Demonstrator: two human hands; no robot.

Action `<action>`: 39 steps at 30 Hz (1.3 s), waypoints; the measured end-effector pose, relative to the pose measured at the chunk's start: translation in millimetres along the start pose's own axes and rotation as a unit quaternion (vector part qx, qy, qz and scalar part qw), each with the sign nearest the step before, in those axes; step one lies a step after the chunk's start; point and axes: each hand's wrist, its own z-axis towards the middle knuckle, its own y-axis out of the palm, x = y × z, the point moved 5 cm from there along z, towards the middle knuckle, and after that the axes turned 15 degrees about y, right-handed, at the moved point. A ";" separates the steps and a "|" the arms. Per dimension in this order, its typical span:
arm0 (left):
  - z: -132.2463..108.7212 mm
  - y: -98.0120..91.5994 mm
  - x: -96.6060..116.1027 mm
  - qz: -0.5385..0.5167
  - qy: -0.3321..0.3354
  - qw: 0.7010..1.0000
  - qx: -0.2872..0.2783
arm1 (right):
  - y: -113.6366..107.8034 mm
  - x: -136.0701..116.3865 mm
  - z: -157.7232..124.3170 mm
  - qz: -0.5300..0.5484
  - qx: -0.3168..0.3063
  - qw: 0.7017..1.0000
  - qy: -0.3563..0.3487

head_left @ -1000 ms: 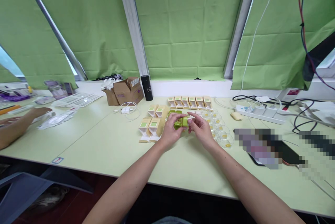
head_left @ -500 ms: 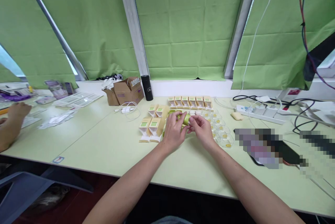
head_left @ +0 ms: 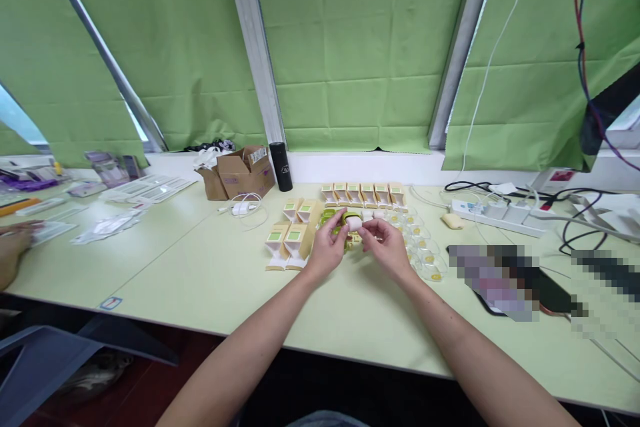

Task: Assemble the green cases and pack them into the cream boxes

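Observation:
Over the table's middle, my left hand (head_left: 327, 248) is closed on a small green case (head_left: 345, 216), thumb in front and fingers behind. A rounded white piece (head_left: 354, 223) shows at the case's open side. My right hand (head_left: 389, 248) pinches the lower right edge of this white piece between thumb and fingertips. Under and behind my hands lie more green cases (head_left: 327, 215) and small white pieces (head_left: 377, 214), partly hidden. Clear plastic shells (head_left: 429, 258) with yellow centres stand in rows right of my right hand. Cream boxes with green labels (head_left: 295, 238) stand to the left.
A row of cream boxes (head_left: 363, 195) stands behind. Farther back are a cardboard box (head_left: 245, 174) and a black bottle (head_left: 281, 167). A power strip (head_left: 500, 212) with cables and blurred phones (head_left: 510, 280) occupy the right. Another person's hand (head_left: 17, 244) is at the far left.
The green case has turned in my left hand, so its white piece now faces me. My left fingers have shifted back around it. The other person's hand has moved lower at the left edge.

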 end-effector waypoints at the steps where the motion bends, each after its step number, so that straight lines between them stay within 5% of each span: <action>1: 0.6 -0.5 -2.6 -0.023 -0.014 1.000 0.006 | -2.2 -2.8 -0.9 -0.037 0.017 0.999 -0.031; 6: 1.4 0.0 -3.6 -0.063 -0.020 0.998 0.006 | -3.5 -15.7 -11.7 -0.213 0.046 0.957 -0.193; 12: -1.1 5.8 0.5 -0.089 -0.026 0.995 -0.027 | 1.4 -13.6 -16.3 -0.295 0.049 0.912 -0.282; 22: -0.3 10.7 6.4 -0.195 -0.055 0.977 -0.061 | 3.5 -9.6 -15.3 -0.273 0.043 0.905 -0.324; 39: 2.2 10.8 -4.2 -0.176 -0.105 0.979 0.020 | 6.7 -16.0 -19.4 -0.283 0.053 0.887 -0.360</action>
